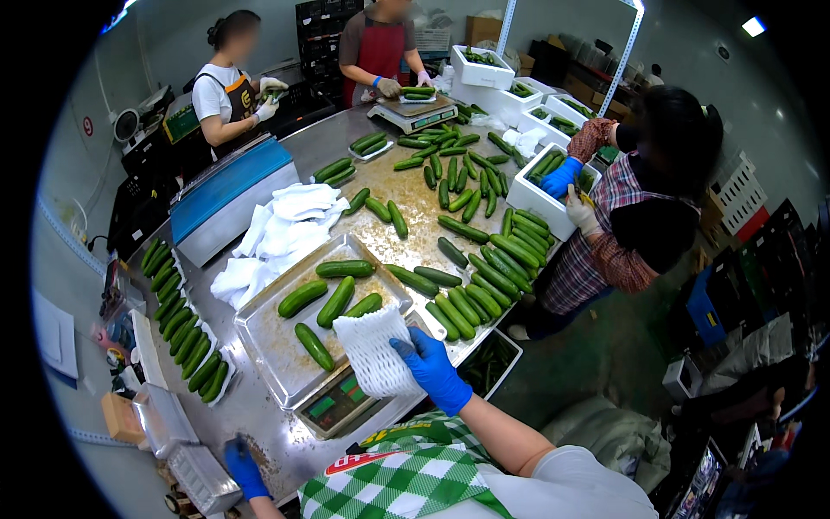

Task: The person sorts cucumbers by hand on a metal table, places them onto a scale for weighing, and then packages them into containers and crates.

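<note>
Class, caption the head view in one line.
A blue-gloved right hand holds white foam netting near a metal tray of cucumbers.

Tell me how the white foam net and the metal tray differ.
The white foam net is meshed and white; the metal tray is shiny and silvery. The net looks smaller than the tray. The right hand holds the net, while the tray bears loose cucumbers.

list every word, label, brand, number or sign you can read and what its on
I won't copy wording; markings by place:
Wall sign: round, red.
Green checked apron: red patch with white lettering.
Dark apron: yellow emblem.
Scale by metal tray: panel markings too small to read.
White foam box: print too small to read.
</note>
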`<state>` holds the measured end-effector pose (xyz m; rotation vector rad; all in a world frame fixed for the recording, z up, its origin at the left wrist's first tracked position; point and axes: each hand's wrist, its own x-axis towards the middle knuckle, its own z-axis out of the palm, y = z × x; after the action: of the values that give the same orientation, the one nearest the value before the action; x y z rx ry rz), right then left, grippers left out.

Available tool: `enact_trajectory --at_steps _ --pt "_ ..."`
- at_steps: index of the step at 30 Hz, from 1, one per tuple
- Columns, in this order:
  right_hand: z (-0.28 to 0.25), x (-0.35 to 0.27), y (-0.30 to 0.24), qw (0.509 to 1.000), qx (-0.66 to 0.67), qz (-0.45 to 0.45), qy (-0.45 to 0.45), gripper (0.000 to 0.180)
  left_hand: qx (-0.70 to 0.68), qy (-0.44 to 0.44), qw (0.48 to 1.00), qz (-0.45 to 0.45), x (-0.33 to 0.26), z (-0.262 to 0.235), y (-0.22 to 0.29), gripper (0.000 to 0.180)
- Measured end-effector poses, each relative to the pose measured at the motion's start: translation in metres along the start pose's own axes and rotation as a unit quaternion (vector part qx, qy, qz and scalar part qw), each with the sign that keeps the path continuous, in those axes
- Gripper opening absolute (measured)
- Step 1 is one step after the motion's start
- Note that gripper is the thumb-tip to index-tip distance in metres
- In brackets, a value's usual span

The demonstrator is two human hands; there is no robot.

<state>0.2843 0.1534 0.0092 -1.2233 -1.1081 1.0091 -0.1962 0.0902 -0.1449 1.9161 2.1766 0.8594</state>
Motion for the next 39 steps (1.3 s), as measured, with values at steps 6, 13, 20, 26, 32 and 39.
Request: enact_trajectory --at_steps 6,13,20,26,32,39 --pt "-0.009 0.014 -0.002 0.999 0.003 0.02 -0.036 0.033 -0.174 -0.118 0.969 -0.13 0.004 0.022 0.036 0.016" --pt "-0.006 0.03 -0.011 0.99 0.032 0.013 -0.133 0.036 -0.527 -0.068 0.847 -0.029 0.069 -0.029 0.262 0.046" --pt "-0.029 0.06 -0.014 0.973 -0.08 -0.054 -0.21 0.036 -0.588 -0.145 0.775 -0.18 0.07 0.039 0.343 0.04" --pt "-0.132 0.15 0.027 0.987 -0.108 -0.015 -0.115 0.028 -0.616 0.013 0.767 -0.176 0.112 0.046 0.322 0.034" --pt "-0.281 0.284 0.128 0.869 -0.489 -0.008 0.076 0.054 -0.605 0.148 0.754 -0.207 0.124 0.021 0.288 0.04" --pt "-0.356 0.373 0.224 0.71 -0.693 0.117 -0.039 0.06 -0.541 0.299 0.749 -0.239 0.102 0.008 0.284 0.035"
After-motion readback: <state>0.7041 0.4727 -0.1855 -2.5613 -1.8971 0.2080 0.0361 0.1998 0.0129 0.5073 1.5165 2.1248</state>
